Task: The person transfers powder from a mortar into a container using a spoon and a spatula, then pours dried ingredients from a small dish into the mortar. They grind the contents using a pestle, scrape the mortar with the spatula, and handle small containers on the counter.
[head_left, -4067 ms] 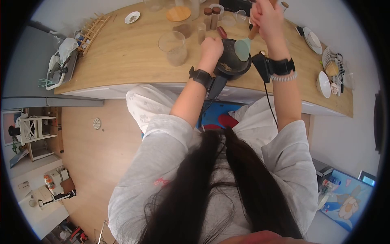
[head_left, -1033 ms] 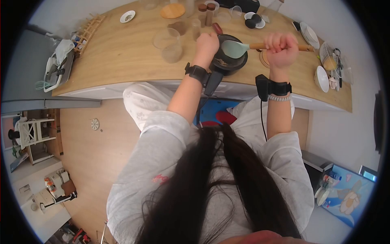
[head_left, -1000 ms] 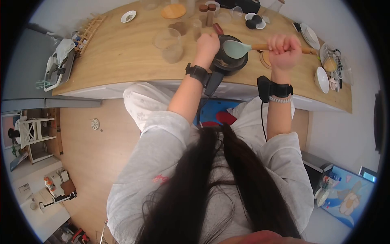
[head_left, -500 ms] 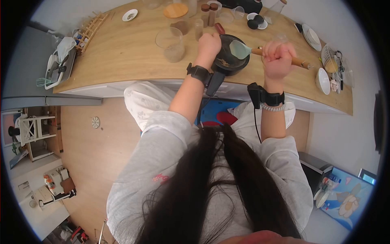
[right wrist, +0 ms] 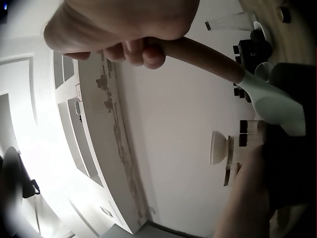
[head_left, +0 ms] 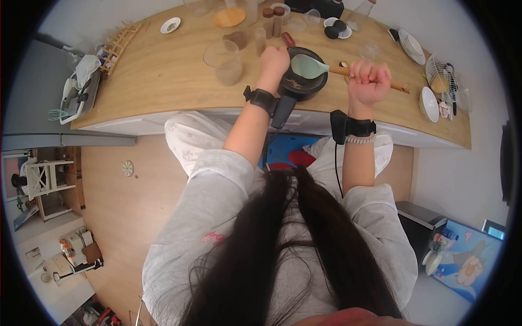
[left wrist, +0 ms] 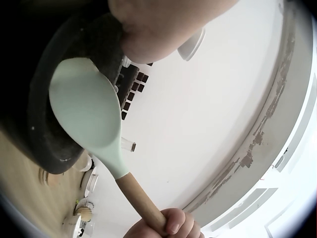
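My left hand (head_left: pixel 274 61) grips the left side of a black, deep pan (head_left: pixel 314 90); part of the grip is hidden. Small brown bits (head_left: pixel 294 84) lie in the bottom of the pan. My right hand (head_left: pixel 370 81) is wrapped round the wooden handle of a mint-green cooking spoon (head_left: pixel 309 67). The spoon lies almost level, its head over the pan's opening and its handle end sticking out to the right. In the left wrist view, the spoon's broad head (left wrist: pixel 89 111) overlaps the dark pan wall (left wrist: pixel 42 87). The right wrist view shows the handle (right wrist: pixel 203 57) coming from under the fist.
A clear container (head_left: pixel 225 68) stands left of the pan. Behind are brown-capped jars (head_left: pixel 267 24), a reddish-brown piece (head_left: pixel 288 39) beside the rim, and a wooden lid (head_left: pixel 229 17). White bowls (head_left: pixel 429 103) and a wire basket (head_left: pixel 437 76) stand at the right.
Since 4.1 s ago, my right hand has come down, turning the spoon from steep to almost level. Over the last second it has shifted slightly left and down. My left hand keeps its grip on the pan.
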Motion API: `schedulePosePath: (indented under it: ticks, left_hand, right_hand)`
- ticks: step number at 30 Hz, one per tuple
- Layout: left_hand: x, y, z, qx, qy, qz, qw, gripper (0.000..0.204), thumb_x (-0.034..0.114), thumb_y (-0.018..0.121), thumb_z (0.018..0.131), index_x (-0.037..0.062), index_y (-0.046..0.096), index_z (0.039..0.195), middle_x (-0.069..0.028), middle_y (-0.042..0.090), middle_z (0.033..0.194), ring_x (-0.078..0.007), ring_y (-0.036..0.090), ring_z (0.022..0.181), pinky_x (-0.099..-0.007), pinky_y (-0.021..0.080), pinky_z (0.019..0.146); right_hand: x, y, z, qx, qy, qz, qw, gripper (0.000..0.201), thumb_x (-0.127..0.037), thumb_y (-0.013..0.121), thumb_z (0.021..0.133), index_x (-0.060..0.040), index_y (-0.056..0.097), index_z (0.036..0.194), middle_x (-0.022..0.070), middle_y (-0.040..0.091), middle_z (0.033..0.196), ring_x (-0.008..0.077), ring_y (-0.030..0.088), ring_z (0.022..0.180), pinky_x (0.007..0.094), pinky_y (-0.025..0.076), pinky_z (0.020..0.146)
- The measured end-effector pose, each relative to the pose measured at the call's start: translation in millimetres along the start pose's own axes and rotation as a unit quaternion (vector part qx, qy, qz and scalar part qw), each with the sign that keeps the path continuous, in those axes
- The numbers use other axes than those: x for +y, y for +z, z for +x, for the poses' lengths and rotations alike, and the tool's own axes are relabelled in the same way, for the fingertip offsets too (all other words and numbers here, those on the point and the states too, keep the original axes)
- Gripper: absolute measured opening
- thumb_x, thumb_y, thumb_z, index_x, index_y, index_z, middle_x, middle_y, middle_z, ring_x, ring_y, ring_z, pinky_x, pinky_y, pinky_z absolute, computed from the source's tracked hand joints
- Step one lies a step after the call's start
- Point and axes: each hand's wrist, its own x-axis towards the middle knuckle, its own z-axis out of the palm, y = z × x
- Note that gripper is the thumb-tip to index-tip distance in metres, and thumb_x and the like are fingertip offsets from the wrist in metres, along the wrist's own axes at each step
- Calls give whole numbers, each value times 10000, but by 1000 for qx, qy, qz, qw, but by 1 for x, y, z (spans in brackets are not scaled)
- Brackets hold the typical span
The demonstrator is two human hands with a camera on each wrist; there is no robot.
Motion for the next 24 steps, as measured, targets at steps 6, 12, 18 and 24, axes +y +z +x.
schedulePosePath:
  ticks: [6, 12, 18, 24]
  left_hand:
    - [-7, 7, 6, 4, -4, -22, 1000, 438, 301, 427, 856, -87, 626, 890, -310, 600, 918, -439, 573, 932, -454, 448, 831]
    - [-9, 8, 9, -20, -43, -64, 997, 418, 273, 426, 844, -86, 612, 951, -300, 600, 977, -418, 574, 963, -431, 446, 837]
    - [0, 0, 2, -35, -65, -91, 993, 407, 247, 419, 832, -89, 606, 967, -292, 605, 981, -405, 581, 965, -420, 445, 824]
    - [-1, 0, 3, -34, -59, -81, 994, 416, 246, 411, 835, -98, 598, 977, -300, 597, 998, -412, 576, 971, -424, 443, 825]
  right_hand:
    - [7, -16, 28, -27, 66, 59, 996, 284, -234, 389, 840, -121, 296, 596, -8, 239, 448, 121, 209, 423, 299, 247, 460]
    - [12, -28, 51, -26, 135, 100, 985, 287, -242, 406, 825, -129, 297, 584, -15, 242, 446, 120, 212, 416, 290, 238, 459]
    - [27, -37, 76, -128, 193, 178, 956, 287, -250, 414, 830, -136, 320, 585, -28, 246, 448, 109, 229, 408, 280, 244, 455]
    - [44, -45, 96, -180, 241, 225, 927, 298, -266, 425, 840, -139, 327, 588, -33, 248, 448, 106, 239, 397, 271, 256, 458]
